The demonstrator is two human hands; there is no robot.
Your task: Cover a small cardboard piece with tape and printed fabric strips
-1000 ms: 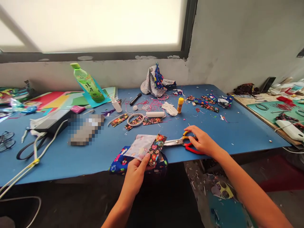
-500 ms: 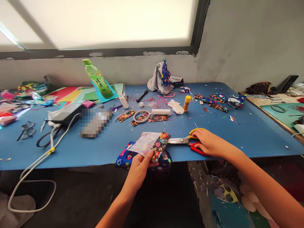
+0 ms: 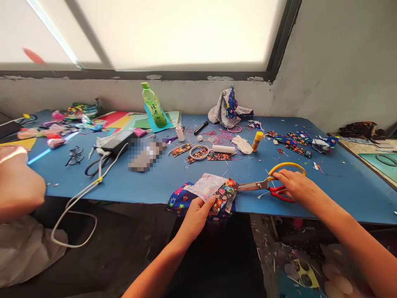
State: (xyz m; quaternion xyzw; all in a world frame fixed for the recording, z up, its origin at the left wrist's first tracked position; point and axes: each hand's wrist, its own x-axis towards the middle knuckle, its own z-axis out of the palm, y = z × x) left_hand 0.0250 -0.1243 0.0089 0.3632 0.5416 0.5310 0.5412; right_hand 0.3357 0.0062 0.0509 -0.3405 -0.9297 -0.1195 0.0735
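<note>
Biggest risk: blue cloth (image 3: 178, 199), bunched under and left of the left hand's (image 3: 197, 217) pinch, could get nicked, as fabric hides the blade tips. Next: strip (image 3: 226, 194), thumb-pinched in that hand, could pivot and skew the cut; it's only held from one side. Right hand (image 3: 296, 186) has the scissors (image 3: 254, 186) by the loops, right of the pinch, blades reaching the strip's right edge.

Materials: table (image 3: 139, 186) flat, matte blue. Blue cloth limp, rumpled, printed. Scissors straight steel, yellow/red loops. Strip thin, black, floral, roughly rectangular.

A bright window (image 3: 192, 33) glows in the grey wall (image 3: 344, 62).
</note>
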